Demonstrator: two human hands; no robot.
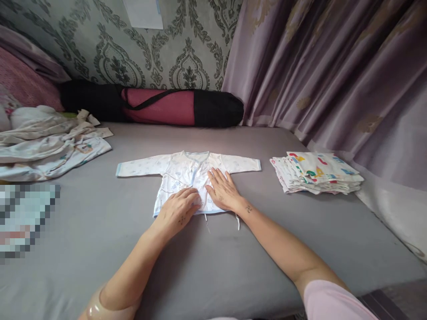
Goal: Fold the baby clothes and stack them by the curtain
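Observation:
A small white baby shirt with light blue trim lies spread on the grey sheet, its sleeves stretched out to both sides. White ties stick out below its hem. My right hand rests flat on the right half of the shirt, fingers spread. On the lower left front lies my left hand, fingers bent and close together; whether they pinch any cloth is hidden.
Folded clothes are stacked at the right. A loose heap of clothes lies at the left, above a blurred patch. Along the wall lies a black and red bag, beside purple curtains.

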